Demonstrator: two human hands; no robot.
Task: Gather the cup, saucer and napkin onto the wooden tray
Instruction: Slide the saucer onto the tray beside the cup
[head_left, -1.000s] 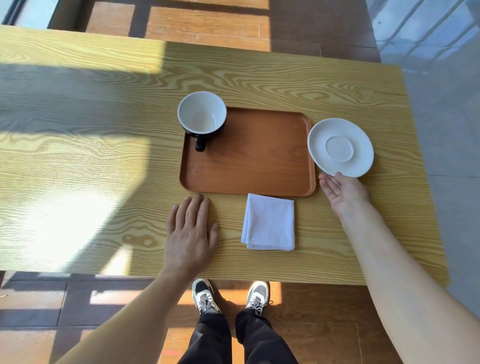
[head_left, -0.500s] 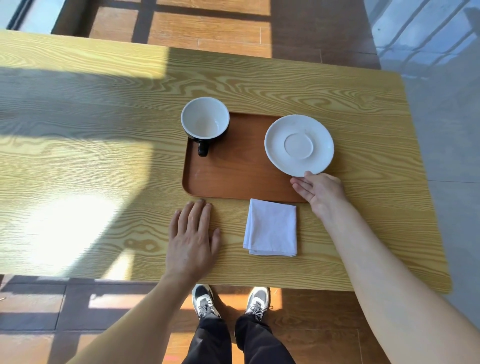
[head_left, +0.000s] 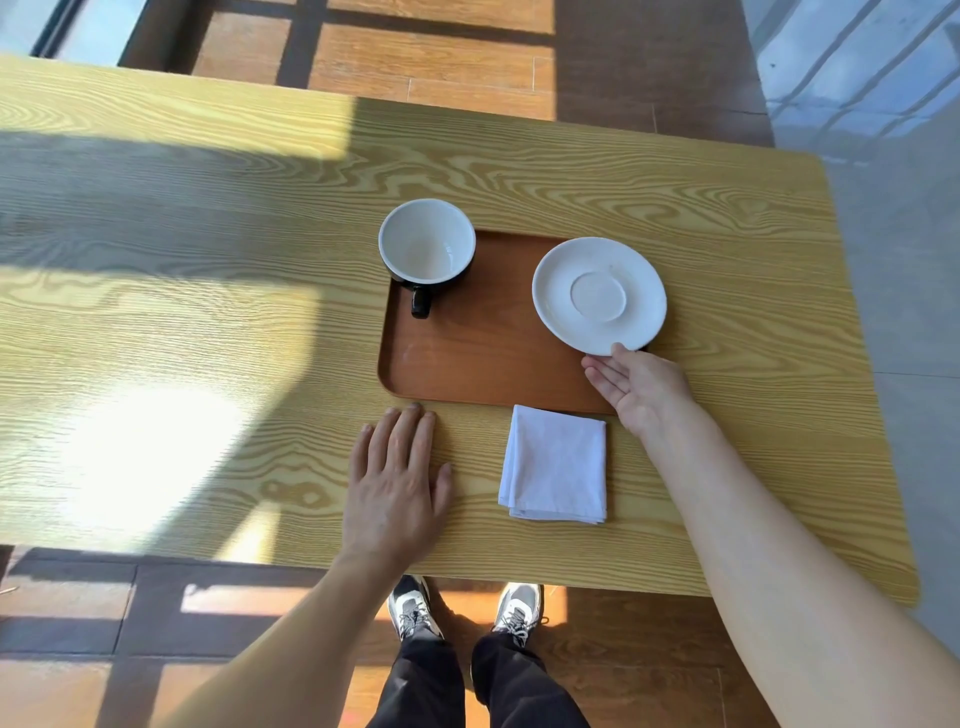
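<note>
The brown wooden tray (head_left: 483, 358) lies in the middle of the table. A cup (head_left: 427, 248), black outside and white inside, stands on the tray's far left corner with its handle pointing toward me. The white saucer (head_left: 598, 293) is over the right part of the tray, and my right hand (head_left: 640, 387) holds it by its near rim. A folded white napkin (head_left: 556, 463) lies on the table just in front of the tray. My left hand (head_left: 397, 480) rests flat on the table, fingers spread, its fingertips at the tray's near left edge.
The light wooden table (head_left: 208, 322) has its front edge close to my body and its right edge past the tray. Sunlight patches fall on its left side. Below the front edge I see my shoes (head_left: 413, 605) on the floor.
My right hand has carried the saucer leftward from the bare table right of the tray to over the tray's right part. My left hand, the cup and the napkin have stayed in place.
</note>
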